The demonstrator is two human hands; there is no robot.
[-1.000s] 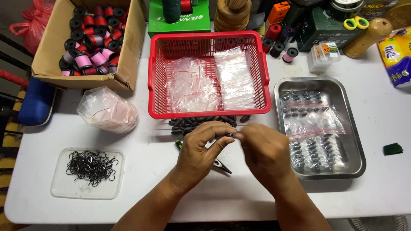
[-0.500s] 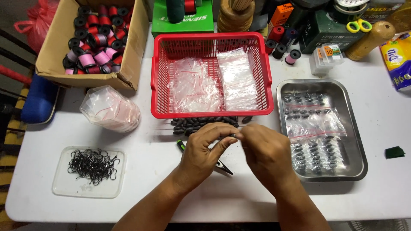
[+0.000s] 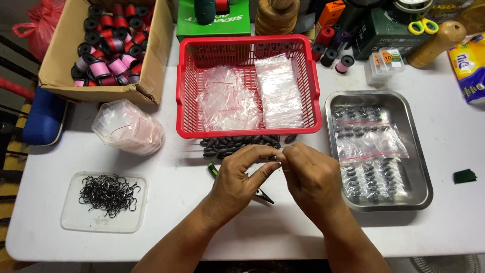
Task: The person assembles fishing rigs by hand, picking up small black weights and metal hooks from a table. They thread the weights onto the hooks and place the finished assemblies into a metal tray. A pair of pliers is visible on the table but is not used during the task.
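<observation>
Looking down at the white table (image 3: 444, 222), we see our left hand (image 3: 237, 184) and our right hand (image 3: 313, 179) meeting at the fingertips just below a small heap of dark oval sinkers (image 3: 237, 144). Both hands are curled, with the thumbs and first fingers pinched together around something very small; it is hidden between the fingertips, so we cannot tell what it is or which way it points. Under the left hand lies a slim tool with a green handle (image 3: 213, 170). Its long axis runs slanted, from the handle at the upper left to its dark tip at the lower right, and the hand covers its middle.

The sinkers lie in a band along the front wall of a red plastic basket (image 3: 247, 132), which holds two stacks of clear zip bags with red lines. To the right a steel tray (image 3: 422, 187) carries flat clear bags already filled with dark sinkers, lying in rows. On the left, a loose bundle of clear bags (image 3: 126, 126) rests near a cardboard box (image 3: 55, 71) full of thread spools in red, pink and black. A clear flat lid (image 3: 76, 220) at the lower left holds a heap of black hooks. At the back stand a green box (image 3: 212, 28), a dark green box (image 3: 384, 35), a yellow and blue packet (image 3: 470, 65) at the right edge, and a small clear case with an orange label (image 3: 384, 63).
</observation>
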